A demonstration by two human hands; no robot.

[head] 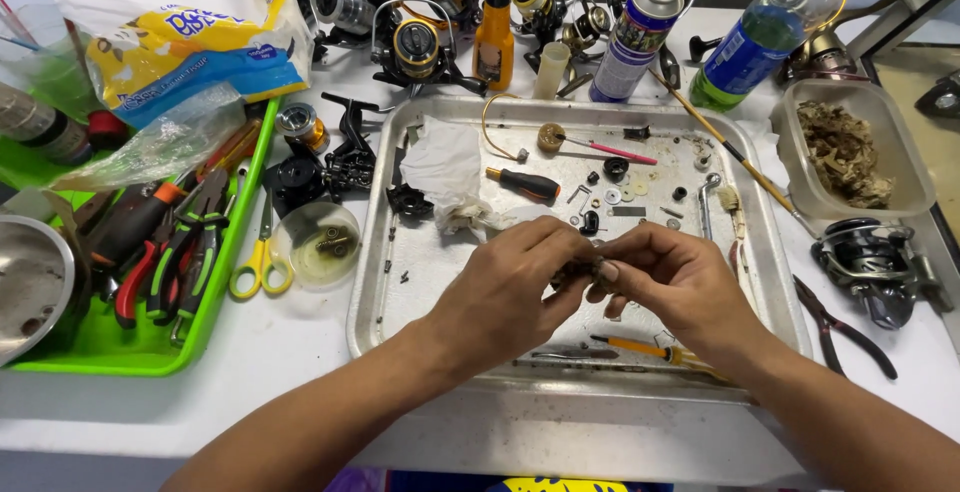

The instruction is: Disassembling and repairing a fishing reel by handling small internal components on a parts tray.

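Over the middle of a metal tray [375,282], my left hand [510,287] and my right hand [675,282] meet fingertip to fingertip. Both pinch a small dark, greasy metal part [588,270], mostly hidden by the fingers. On the tray lie a crumpled white cloth [445,167], a stubby screwdriver with a black and orange handle [525,185], a pink-handled brush [610,148], a thin orange-handled tool [640,347] and several small washers and screws [620,197].
A green tray [140,347] of pliers sits left, with yellow scissors [258,262] and a clear cup of parts [318,244] beside it. Fishing reels, an orange bottle [493,37], a spray can [635,37] and a plastic bottle [765,27] line the back. Right: a tub [855,152], a reel [875,262], pliers [840,324].
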